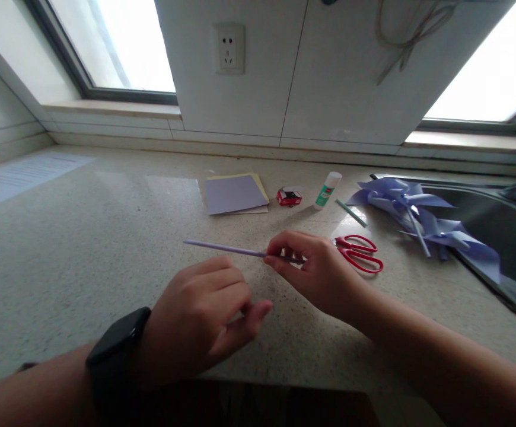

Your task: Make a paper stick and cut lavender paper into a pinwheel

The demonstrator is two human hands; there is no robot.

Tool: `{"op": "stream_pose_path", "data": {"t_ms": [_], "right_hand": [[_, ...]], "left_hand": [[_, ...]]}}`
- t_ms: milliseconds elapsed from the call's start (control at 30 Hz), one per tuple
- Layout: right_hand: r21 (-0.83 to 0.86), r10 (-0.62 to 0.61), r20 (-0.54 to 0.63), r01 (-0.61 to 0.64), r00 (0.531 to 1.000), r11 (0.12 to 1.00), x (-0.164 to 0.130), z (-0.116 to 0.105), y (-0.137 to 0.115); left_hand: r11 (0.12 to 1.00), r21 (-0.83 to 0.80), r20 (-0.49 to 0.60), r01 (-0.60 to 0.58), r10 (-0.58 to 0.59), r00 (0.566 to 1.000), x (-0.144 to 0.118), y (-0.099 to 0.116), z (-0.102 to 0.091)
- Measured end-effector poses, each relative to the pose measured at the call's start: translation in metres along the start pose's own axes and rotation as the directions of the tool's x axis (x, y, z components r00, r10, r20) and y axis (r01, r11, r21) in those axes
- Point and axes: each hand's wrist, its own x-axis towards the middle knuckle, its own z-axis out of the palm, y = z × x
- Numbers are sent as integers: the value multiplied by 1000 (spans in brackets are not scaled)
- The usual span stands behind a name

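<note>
A: What could go wrong here?

B: I'd say the thin purple stick [222, 248] is the weak point. The right hand [315, 270] pinches it at one end only, so most of its length juts out to the left, just above the counter [84, 249], with nothing under it. If it is rolled paper, as it looks, a hard squeeze could crease it, and a nudge from the left hand [204, 320] could bend it or twist it loose.

A: How do the fingers stand?

B: The right fingers [284, 246] are closed tight on the stick's right end, thumb below and fingertips on top. The left hand rests near the front edge of the counter, loosely curled and holding nothing that I can see, thumb tip close to the fingertips. It lies just below the stick, not touching it.

A: Anything close by to snag?

B: The red scissors [359, 252] lie right behind the right hand. The purple pinwheels [422, 222] sit at the sink's edge, well clear. Paper sheets [235, 193] and a glue stick [327, 190] lie toward the back edge.
</note>
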Motion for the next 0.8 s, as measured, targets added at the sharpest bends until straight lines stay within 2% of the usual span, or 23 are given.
{"op": "stream_pose_path", "data": {"t_ms": [33, 67, 167, 333, 567, 700, 800], "right_hand": [[-30, -10, 20, 10, 1000, 1000, 0, -1, 1], [-62, -18, 44, 20, 999, 998, -1, -1, 2], [-124, -22, 123, 38, 992, 992, -1, -3, 4], [-56, 20, 212, -8, 977, 998, -1, -7, 5], [44, 83, 312, -102, 946, 994, -1, -8, -2], [16, 97, 291, -106, 952, 994, -1, -8, -4], [-16, 64, 260, -62, 963, 998, -2, -7, -6]], "left_hand": [[987, 117, -33, -108, 112, 993, -1, -1, -2], [964, 216, -71, -156, 175, 982, -1, -3, -4], [922, 348, -100, -167, 213, 972, -2, -14, -3], [908, 376, 18, -184, 192, 981, -3, -24, 3], [830, 471, 68, -297, 302, 951, -3, -12, -2], [830, 475, 80, -292, 290, 954, -3, -13, -3], [823, 493, 69, -282, 287, 956, -2, -14, -3]]}}
